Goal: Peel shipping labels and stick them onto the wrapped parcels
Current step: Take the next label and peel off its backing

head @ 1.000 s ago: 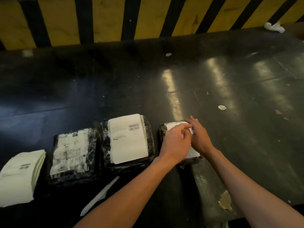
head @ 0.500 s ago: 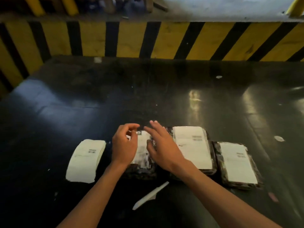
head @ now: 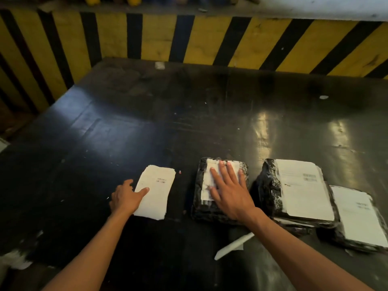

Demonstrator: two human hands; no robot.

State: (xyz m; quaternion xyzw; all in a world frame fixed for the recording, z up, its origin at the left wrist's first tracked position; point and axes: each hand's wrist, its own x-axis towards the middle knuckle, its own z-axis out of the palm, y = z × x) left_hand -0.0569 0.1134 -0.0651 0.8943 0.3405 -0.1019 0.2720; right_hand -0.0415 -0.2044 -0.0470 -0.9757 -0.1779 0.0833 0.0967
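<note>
With the right hand (head: 230, 193) spread flat on the left parcel (head: 220, 191), the left hand (head: 126, 197) fingers the label stack (head: 156, 191): thin, floppy sheets, probably best lifted by a corner.

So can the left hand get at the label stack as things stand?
Probably yes: the left hand already rests its thumb on the label stack, with nothing between them; the right hand presses a parcel apart from it.

The scene is dim and warm-toned, with overhead light throwing two streaks of glare onto the glossy black counter (head: 210, 122) at right of centre and a bluish sheen at left. The white label stack (head: 155, 192) reads overexposed, its print smeared by slight blur. Wide-angle distortion bends the striped barrier (head: 189, 38) toward the frame's edges, and the lower corners sink into shadow.
</note>
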